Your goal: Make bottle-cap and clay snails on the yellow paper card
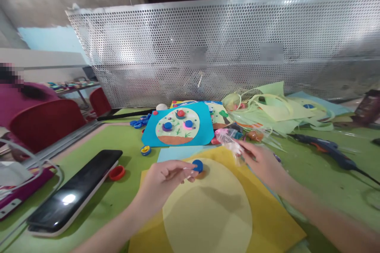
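Observation:
My left hand (172,174) pinches a blue bottle cap (197,166) above a yellow sheet (276,221) that bears a pale yellow oval (208,213). On the right, my right hand (258,160) is closed on a crumpled clear plastic bag (233,142) with something white and pink inside, perhaps clay. The bag hangs over the far edge of the yellow sheet. Beyond my hands lies a blue card (208,120) with an oval scene on it, decorated with red and blue caps. Further small bags, one holding something orange (255,136), lie past my right hand.
At left lie a black phone (80,189), a red cap ring (117,172) and a yellow-and-blue cap (145,150). A glue gun (329,150) rests at right, below paper scraps (273,106). A perforated metal panel (237,47) stands behind. A person (32,91) sits far left.

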The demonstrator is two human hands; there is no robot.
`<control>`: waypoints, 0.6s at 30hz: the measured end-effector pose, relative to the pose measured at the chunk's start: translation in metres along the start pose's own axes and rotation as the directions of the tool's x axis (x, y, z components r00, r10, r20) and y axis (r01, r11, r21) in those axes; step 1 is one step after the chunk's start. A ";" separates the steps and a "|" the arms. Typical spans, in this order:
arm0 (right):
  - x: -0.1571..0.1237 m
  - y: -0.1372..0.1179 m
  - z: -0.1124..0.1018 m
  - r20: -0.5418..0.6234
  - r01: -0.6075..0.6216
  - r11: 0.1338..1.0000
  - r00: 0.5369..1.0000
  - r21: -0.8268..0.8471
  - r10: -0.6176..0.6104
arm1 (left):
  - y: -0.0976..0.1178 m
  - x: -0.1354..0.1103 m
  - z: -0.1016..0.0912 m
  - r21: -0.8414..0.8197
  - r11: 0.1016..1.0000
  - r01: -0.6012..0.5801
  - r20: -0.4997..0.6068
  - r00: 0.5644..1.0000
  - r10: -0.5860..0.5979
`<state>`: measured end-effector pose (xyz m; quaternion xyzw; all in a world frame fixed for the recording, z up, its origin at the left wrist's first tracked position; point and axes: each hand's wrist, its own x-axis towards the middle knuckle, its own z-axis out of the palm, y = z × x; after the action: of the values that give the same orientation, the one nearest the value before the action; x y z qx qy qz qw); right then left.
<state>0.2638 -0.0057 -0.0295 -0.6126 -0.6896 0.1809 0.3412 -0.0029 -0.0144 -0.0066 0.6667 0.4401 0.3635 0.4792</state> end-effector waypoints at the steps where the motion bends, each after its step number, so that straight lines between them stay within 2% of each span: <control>1: 0.001 0.002 0.001 -0.021 0.034 0.996 0.999 -0.080 -0.036 | -0.001 0.001 0.000 0.000 1.000 0.003 0.002 1.000 -0.003; 3: 0.005 0.007 0.006 -0.002 0.111 0.969 0.993 -0.222 -0.114 | -0.002 0.002 0.001 -0.005 1.000 0.003 0.004 1.000 -0.003; 5: 0.007 0.012 0.012 0.067 0.174 0.923 0.985 -0.344 -0.161 | -0.002 0.003 0.003 -0.011 1.000 -0.001 0.008 1.000 0.001; 7: 0.008 0.015 0.018 0.121 0.209 0.868 0.978 -0.451 -0.172 | -0.003 0.004 0.004 -0.014 1.000 -0.003 0.015 1.000 0.003; 10: 0.006 0.018 0.025 0.125 0.216 0.792 0.976 -0.571 -0.176 | -0.004 0.004 0.005 -0.020 1.000 -0.004 0.023 1.000 0.005; 14: 0.004 0.019 0.027 0.031 0.169 0.739 0.980 -0.653 -0.197 | -0.003 0.003 0.006 -0.061 0.998 -0.008 0.060 0.998 0.012; 18: 0.006 0.019 0.020 -0.124 0.097 0.738 0.963 -0.668 -0.239 | 0.000 -0.002 0.006 -0.112 0.994 -0.012 0.084 0.996 0.022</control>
<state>0.2639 0.0069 -0.0550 -0.6430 -0.7236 -0.1667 0.1876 0.0022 -0.0178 -0.0085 0.6575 0.3927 0.3629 0.5309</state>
